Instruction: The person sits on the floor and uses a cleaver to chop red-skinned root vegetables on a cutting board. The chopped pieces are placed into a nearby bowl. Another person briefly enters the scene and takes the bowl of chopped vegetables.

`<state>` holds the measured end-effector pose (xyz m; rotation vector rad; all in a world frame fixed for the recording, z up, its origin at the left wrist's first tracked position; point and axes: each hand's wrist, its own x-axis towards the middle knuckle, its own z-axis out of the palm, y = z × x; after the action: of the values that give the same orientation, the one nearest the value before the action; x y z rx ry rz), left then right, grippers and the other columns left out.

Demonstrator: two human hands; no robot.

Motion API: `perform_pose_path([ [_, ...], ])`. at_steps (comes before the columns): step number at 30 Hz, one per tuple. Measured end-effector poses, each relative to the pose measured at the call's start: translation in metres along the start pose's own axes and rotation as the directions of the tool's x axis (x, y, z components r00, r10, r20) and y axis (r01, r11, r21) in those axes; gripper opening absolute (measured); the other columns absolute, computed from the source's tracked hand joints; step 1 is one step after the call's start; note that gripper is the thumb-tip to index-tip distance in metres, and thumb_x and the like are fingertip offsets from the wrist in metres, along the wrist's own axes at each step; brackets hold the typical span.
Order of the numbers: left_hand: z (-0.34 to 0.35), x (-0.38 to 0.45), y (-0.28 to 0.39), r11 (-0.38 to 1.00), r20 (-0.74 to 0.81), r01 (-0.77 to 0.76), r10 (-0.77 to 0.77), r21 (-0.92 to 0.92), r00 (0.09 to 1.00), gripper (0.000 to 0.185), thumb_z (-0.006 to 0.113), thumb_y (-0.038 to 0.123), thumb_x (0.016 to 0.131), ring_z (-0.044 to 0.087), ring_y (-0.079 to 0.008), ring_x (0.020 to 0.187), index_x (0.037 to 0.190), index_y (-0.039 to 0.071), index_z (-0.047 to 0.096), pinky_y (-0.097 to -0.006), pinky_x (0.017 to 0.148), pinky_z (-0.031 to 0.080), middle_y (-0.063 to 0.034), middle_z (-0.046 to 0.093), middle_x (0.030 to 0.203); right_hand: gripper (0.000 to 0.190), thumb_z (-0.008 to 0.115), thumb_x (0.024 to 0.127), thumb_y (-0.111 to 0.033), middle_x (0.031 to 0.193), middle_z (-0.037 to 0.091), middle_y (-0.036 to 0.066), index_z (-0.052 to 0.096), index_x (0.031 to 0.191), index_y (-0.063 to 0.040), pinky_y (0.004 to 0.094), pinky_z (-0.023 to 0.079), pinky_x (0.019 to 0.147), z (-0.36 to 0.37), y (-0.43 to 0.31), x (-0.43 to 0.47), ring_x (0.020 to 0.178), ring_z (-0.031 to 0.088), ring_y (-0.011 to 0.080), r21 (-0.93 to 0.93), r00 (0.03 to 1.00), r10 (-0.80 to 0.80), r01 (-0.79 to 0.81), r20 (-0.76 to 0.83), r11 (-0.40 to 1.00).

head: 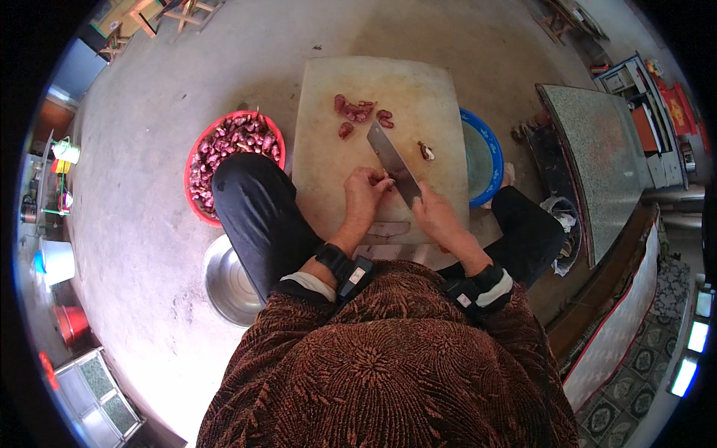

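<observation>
My right hand [440,215] is closed on the handle of a cleaver [393,163], whose blade points up and left over a large white cutting board [319,168]. With its fingertips pinched, my left hand [367,187] holds a small piece of root vegetable [388,178] against the board beside the blade; the fingers partly hide it. Past the blade's tip lie several reddish-purple tuber pieces [356,111]. A dark and white scrap [425,150] rests to the right of the blade. At the board's near edge lies a flat wooden-looking piece [389,228].
A red basin [189,185] full of reddish-purple tubers stands left of the board, partly behind my knee. Nearer is a metal basin [229,283]. Right of the board stands a blue-rimmed basin [497,159] with liquid. A stone-topped table [602,162] and a lined bin [564,229] are farther right.
</observation>
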<state>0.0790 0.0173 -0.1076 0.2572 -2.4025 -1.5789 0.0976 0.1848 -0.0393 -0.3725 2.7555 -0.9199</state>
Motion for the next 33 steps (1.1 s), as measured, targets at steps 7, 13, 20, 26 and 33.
perform_pose_path([
  [7,-0.004,-0.002,0.010,0.999,0.004,0.025,-0.025,-0.025,1.000,0.022,0.082,0.013,0.068,0.063,-0.0186,0.060,0.072,-0.002,0.066,-0.0309,0.055,0.049,-0.0129,0.063,0.069,0.028,0.045,0.089,-0.015,0.085,0.057,0.035,0.044,0.108,0.006,0.0557,0.043,0.075,-0.025,-0.002,-0.015,0.085,0.054,0.0518,0.023,0.995,-0.053,0.051,0.089,0.998],
  [13,0.000,-0.004,0.006,0.999,-0.034,-0.029,0.028,-0.026,0.999,0.019,0.081,0.011,0.068,0.063,-0.0216,0.060,0.072,-0.001,0.066,-0.0310,0.057,0.049,-0.0135,0.063,0.074,0.029,0.045,0.089,-0.015,0.085,0.058,0.035,0.043,0.110,0.004,0.0562,0.043,0.075,-0.022,0.000,-0.003,0.086,0.055,0.0513,0.002,0.989,-0.023,0.023,0.146,1.000],
  [20,0.001,-0.003,0.000,1.000,0.020,-0.017,0.017,0.005,1.000,0.016,0.078,0.007,0.071,0.066,-0.0203,0.069,0.082,-0.001,0.069,-0.0296,0.062,0.052,-0.0113,0.063,0.074,0.031,0.045,0.089,-0.016,0.089,0.058,0.034,0.043,0.112,0.004,0.0566,0.042,0.076,0.012,-0.002,0.005,0.087,0.055,0.0509,-0.036,0.998,0.043,-0.041,0.052,0.999],
  [26,0.001,-0.003,-0.003,0.999,0.022,0.032,-0.032,-0.032,0.999,0.017,0.078,0.006,0.070,0.067,-0.0191,0.067,0.083,0.000,0.069,-0.0289,0.061,0.052,-0.0095,0.063,0.072,0.032,0.047,0.089,-0.017,0.088,0.058,0.034,0.044,0.113,0.004,0.0551,0.043,0.073,-0.005,0.002,0.001,0.085,0.055,0.0506,0.073,1.000,0.001,-0.002,0.024,0.997],
  [33,0.001,-0.001,-0.001,0.995,-0.006,-0.037,0.037,0.091,0.999,0.014,0.080,0.007,0.068,0.066,-0.0203,0.065,0.073,0.000,0.068,-0.0296,0.059,0.051,-0.0100,0.063,0.069,0.028,0.047,0.090,-0.015,0.085,0.057,0.034,0.044,0.111,0.003,0.0553,0.041,0.072,-0.023,-0.006,-0.016,0.084,0.054,0.0510,0.035,0.993,0.013,-0.017,0.117,0.999],
])
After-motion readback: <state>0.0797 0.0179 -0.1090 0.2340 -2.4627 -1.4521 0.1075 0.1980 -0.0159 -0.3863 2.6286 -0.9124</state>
